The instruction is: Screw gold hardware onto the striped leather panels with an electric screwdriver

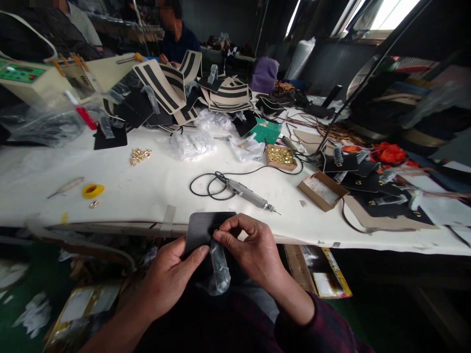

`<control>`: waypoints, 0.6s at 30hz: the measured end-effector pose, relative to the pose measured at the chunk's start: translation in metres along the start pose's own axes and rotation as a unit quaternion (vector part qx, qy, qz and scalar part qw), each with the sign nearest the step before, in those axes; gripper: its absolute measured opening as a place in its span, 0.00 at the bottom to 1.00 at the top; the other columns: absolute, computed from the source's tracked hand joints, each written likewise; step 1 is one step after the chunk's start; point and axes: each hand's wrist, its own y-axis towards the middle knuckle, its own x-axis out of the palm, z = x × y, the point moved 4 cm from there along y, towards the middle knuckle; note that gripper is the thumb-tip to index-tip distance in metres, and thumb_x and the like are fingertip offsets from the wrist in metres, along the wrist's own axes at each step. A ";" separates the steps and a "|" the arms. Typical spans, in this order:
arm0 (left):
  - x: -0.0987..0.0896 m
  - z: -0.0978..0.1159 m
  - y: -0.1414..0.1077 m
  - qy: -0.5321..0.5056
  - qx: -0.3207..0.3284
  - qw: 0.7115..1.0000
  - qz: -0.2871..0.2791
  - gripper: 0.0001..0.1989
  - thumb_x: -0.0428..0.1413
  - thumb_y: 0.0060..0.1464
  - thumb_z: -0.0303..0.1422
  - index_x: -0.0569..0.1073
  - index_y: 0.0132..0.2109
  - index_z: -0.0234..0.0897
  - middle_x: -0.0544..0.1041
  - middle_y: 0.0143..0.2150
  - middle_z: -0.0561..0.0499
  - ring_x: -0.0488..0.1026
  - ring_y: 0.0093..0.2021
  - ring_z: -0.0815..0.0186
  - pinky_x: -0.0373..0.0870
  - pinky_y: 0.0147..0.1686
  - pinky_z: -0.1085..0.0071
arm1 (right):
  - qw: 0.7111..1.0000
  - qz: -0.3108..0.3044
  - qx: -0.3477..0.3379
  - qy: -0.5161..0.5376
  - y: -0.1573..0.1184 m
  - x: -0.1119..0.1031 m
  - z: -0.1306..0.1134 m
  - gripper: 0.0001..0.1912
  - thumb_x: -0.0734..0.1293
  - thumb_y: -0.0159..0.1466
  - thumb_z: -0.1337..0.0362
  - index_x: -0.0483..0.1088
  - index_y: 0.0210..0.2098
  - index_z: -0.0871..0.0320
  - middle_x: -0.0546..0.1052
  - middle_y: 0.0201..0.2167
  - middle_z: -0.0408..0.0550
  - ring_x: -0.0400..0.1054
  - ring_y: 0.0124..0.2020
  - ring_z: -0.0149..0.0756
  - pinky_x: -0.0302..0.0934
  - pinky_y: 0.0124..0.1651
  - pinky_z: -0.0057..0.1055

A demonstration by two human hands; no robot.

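Observation:
A black pebbled leather piece (200,230) is gripped between the thumb and fingers of my left hand (171,269), just off the table's front edge. From it hangs a strip wrapped in clear plastic (220,272). At the top of that strip, my right hand (253,245) pinches a small gold-coloured metal fitting (216,231), mostly hidden by the fingertips. Beyond my hands, a grey electric screwdriver (250,194) lies on the white tabletop (162,176), its thin bit pointing right and its black cord looped behind it.
To the left lie yellow tape (93,190), an awl-like tool (66,187) and loose gold fittings (140,156). A box of gold pieces (280,157) and an open cardboard box (322,190) stand right of centre. Finished-looking black pieces (386,198) lie right. Behind striped panels (160,86) sits a person (180,41).

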 end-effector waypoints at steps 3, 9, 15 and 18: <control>0.001 0.001 0.001 -0.027 -0.011 1.000 -0.006 0.23 0.60 0.63 0.49 0.82 0.54 0.36 0.86 0.45 0.47 0.81 0.46 0.56 0.76 0.47 0.67 | 1.000 -0.012 -0.020 0.003 0.001 -0.003 0.000 0.06 0.76 0.65 0.61 0.80 0.34 0.56 0.81 0.31 0.43 0.72 0.33 0.33 0.66 0.37 0.29; 0.004 0.003 0.000 -0.086 -0.041 0.995 -0.026 0.25 0.63 0.61 0.48 0.81 0.57 0.36 0.86 0.51 0.45 0.82 0.49 0.52 0.78 0.50 0.64 | 0.996 0.034 -0.077 -0.036 0.003 -0.014 0.000 0.05 0.74 0.67 0.60 0.81 0.38 0.55 0.79 0.33 0.44 0.70 0.33 0.33 0.65 0.39 0.31; 0.003 -0.004 0.002 -0.135 -0.052 0.989 -0.021 0.25 0.65 0.60 0.46 0.81 0.59 0.37 0.84 0.56 0.44 0.81 0.54 0.51 0.77 0.55 0.62 | 0.987 0.114 -0.101 -0.051 0.002 -0.023 -0.002 0.08 0.73 0.68 0.60 0.78 0.46 0.53 0.77 0.36 0.45 0.69 0.36 0.36 0.67 0.43 0.35; 0.005 -0.004 0.002 -0.185 -0.076 0.980 -0.014 0.25 0.67 0.58 0.45 0.81 0.58 0.38 0.85 0.54 0.44 0.82 0.54 0.50 0.78 0.55 0.60 | 0.989 0.135 -0.063 -0.011 -0.003 -0.026 0.006 0.15 0.73 0.67 0.55 0.77 0.51 0.53 0.77 0.43 0.48 0.71 0.41 0.38 0.67 0.47 0.37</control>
